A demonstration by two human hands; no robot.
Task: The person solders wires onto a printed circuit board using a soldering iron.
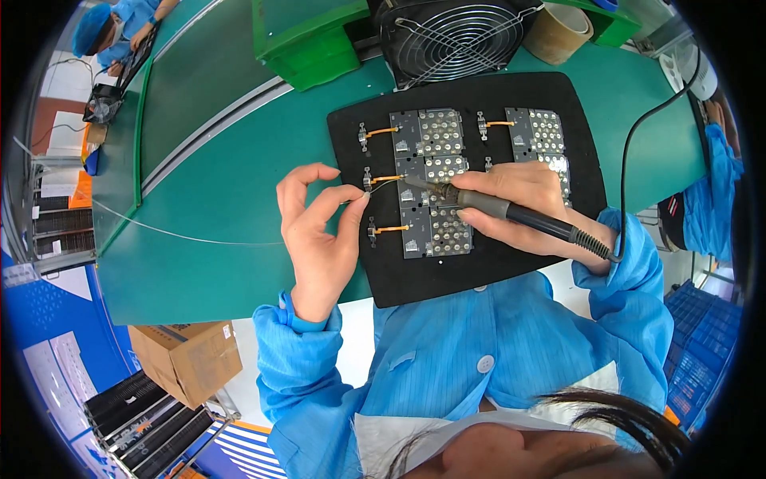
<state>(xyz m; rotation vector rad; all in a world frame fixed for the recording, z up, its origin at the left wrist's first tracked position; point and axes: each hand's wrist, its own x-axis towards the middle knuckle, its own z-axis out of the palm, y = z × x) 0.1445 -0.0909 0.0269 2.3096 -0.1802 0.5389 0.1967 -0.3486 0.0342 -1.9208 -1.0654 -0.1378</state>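
Observation:
My right hand (pixel 523 195) grips a black soldering iron (pixel 535 219), its cord looping up at the right. The iron's tip points left, at the orange ribbon cable joint on the middle circuit board (pixel 443 169) of the left column. Between thumb and forefinger, my left hand (pixel 323 231) pinches a thin solder wire (pixel 379 186), whose end runs to that same joint. More of the wire trails off to the left. Each orange ribbon cable (pixel 391 229) ends in a small metal connector. The boards lie on a black mat (pixel 383 279); my right hand partly hides the right column.
Behind the mat stand a black fan (pixel 451 44) with a wire guard, a green bin (pixel 307 48) and a roll of tape (pixel 558 33). A cardboard box (pixel 187 359) sits below the green table's (pixel 215 287) left front edge. A co-worker (pixel 120 28) is at far left.

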